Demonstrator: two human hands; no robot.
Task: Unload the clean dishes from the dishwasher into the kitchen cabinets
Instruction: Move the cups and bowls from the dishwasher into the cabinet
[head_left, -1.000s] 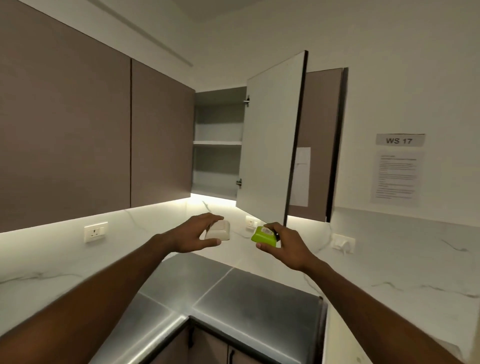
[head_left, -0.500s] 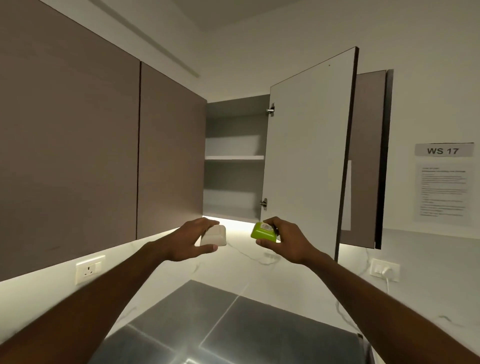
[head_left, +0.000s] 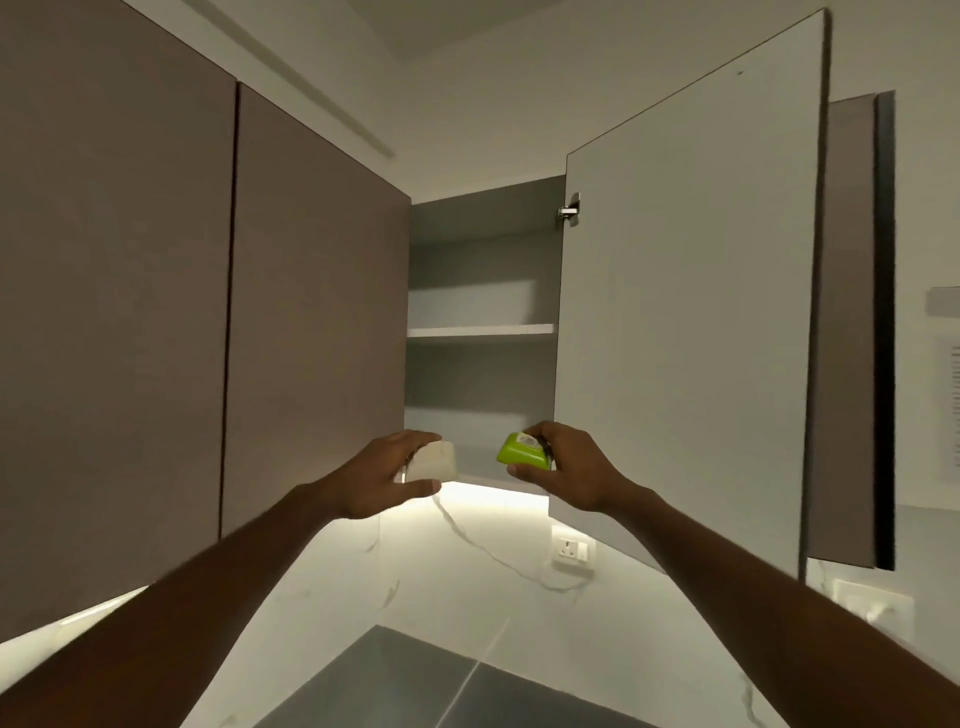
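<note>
My left hand (head_left: 387, 475) grips a small white dish (head_left: 435, 461) between thumb and fingers. A small lime-green dish (head_left: 521, 449) with a label on its base sits in the curled fingers of my right hand (head_left: 569, 465). Both hands are raised just below and in front of the open wall cabinet (head_left: 480, 291). Inside it I see a white middle shelf (head_left: 480, 330) and the lower compartment, both bare as far as I can see. Its door (head_left: 685, 312) stands swung out to the right, close beside my right hand.
Closed brown cabinet doors (head_left: 182, 312) line the left wall. A second door (head_left: 852, 332) stands open behind the first. Wall sockets (head_left: 571, 552) sit on the lit marble backsplash. A grey steel counter corner (head_left: 415, 686) lies below my arms.
Both hands have risen with their dishes from counter height to the cabinet's lower edge. The view has tilted upward and closer to the open cabinet.
</note>
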